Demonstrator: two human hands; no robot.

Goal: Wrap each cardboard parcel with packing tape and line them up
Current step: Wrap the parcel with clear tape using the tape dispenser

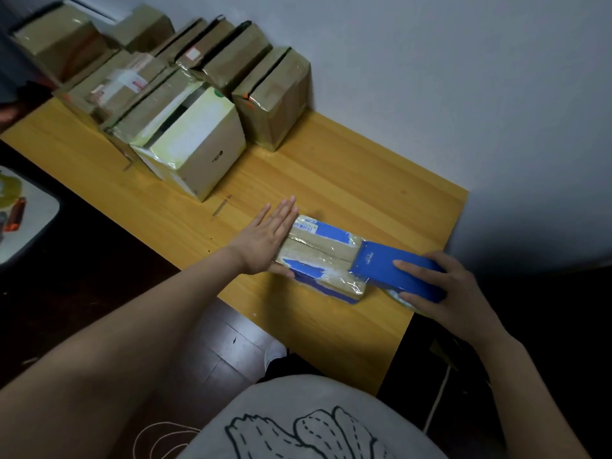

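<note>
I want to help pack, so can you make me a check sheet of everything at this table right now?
Surface: wooden table, few dark marks.
Job's things: flat parcel near the front edge, partly under clear tape; blue tape dispenser at its right end; taped parcels lined up by the wall.
Clutter: nothing seen.
Hands: left hand flat against the parcel's left end; right hand grips the dispenser.
Cables: pale cord below the table's right side.
Surroundings: grey wall, dark floor.
</note>
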